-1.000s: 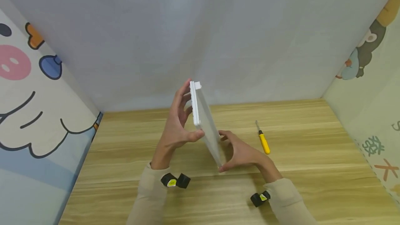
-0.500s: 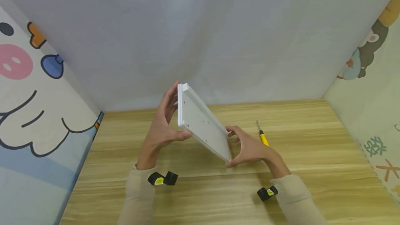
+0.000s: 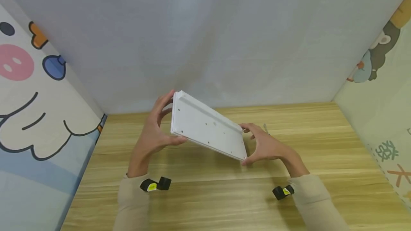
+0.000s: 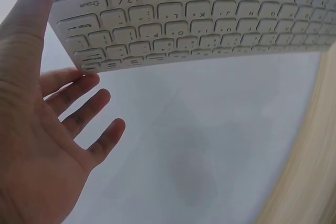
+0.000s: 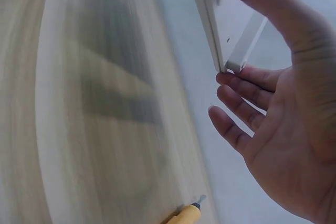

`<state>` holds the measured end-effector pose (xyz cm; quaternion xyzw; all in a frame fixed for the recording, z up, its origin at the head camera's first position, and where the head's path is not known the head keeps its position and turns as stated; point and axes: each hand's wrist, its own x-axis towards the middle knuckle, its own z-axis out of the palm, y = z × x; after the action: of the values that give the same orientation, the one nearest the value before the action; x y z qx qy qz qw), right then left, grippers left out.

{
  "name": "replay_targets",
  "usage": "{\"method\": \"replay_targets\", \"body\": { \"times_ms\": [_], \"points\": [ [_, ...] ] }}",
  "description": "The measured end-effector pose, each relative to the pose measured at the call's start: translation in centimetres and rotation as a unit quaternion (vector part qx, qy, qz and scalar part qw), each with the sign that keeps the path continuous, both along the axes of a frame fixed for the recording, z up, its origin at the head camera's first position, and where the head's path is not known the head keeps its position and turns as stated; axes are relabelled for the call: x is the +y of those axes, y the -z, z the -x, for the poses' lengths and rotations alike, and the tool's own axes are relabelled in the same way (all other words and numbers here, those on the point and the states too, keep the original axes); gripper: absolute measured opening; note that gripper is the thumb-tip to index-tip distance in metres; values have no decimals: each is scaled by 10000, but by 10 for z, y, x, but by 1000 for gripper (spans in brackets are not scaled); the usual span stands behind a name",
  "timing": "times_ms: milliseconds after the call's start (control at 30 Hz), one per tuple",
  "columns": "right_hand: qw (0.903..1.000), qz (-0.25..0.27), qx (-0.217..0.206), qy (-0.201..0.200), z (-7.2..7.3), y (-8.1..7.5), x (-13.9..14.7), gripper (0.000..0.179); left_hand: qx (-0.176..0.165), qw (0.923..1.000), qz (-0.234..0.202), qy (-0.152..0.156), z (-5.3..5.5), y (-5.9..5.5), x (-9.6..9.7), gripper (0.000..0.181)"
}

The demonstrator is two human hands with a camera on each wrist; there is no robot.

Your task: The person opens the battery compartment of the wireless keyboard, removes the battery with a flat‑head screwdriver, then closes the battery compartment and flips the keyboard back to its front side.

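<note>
A white keyboard (image 3: 205,126) is held tilted above the table, its underside with small screw holes facing the head camera. The left wrist view shows the keyed face of the keyboard (image 4: 178,19). My left hand (image 3: 151,138) grips its left end between thumb and fingers, the thumb on the near edge. At the lower right end my right hand (image 3: 264,145) pinches it the same way. In the right wrist view, the keyboard's corner (image 5: 212,30) sits between the thumb and fingertips of the right hand (image 5: 283,108), the other fingers loosely bent.
Behind the right hand lies a screwdriver, mostly hidden in the head view; its shaft tip (image 3: 265,128) shows, and its yellow handle (image 5: 185,215) appears in the right wrist view. The wooden table (image 3: 205,199) meets a grey backdrop (image 3: 205,38), with printed cartoon panels at both sides.
The keyboard has turned from nearly edge-on to showing its underside, its left end swinging left and down. My left hand moved left, the right hand right and slightly up, covering most of the screwdriver.
</note>
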<state>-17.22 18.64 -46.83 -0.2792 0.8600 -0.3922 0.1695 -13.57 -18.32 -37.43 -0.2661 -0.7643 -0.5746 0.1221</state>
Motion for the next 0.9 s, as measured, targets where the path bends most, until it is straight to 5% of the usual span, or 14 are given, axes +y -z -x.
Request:
{"method": "replay_targets", "body": {
  "times_ms": [467,900],
  "points": [
    [9989,-367,192,-212,6,-8,5,124,-787,9927,811,-429,-8,24,-30,121],
    [9934,-903,701,-112,15,-2,7,126,-1479,9721,1742,-523,-9,53,-48,124]
  ]
}}
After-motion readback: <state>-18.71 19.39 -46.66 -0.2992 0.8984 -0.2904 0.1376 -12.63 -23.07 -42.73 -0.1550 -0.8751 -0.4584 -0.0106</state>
